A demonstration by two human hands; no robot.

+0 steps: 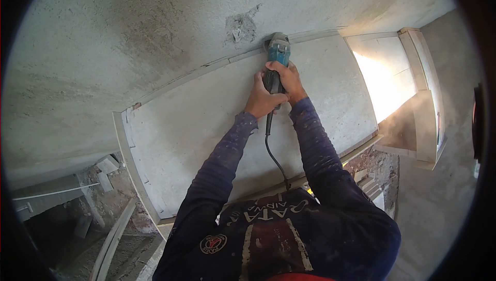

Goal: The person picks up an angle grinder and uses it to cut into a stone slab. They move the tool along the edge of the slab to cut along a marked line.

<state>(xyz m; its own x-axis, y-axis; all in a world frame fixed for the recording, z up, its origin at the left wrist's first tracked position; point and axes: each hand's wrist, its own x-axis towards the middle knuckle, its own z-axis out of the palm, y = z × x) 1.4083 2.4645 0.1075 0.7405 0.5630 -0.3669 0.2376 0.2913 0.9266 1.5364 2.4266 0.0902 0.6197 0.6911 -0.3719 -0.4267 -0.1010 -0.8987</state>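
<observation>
An angle grinder with a teal body and grey head is held out in front of me, its head against the joint between the wall and the pale slab. My left hand wraps round the dark rear part of the grinder from the left. Higher up on the right, my right hand grips its body, the thumb across the teal casing. From the tool's rear end a black cord hangs toward my chest. The disc is mostly hidden behind the head.
A chipped patch marks the wall above the grinder. Wooden edging runs along the slab's left side. Boxed wooden trim stands at the right beside a bright sunlit patch. Planks lie lower left, and stacked pieces sit lower right.
</observation>
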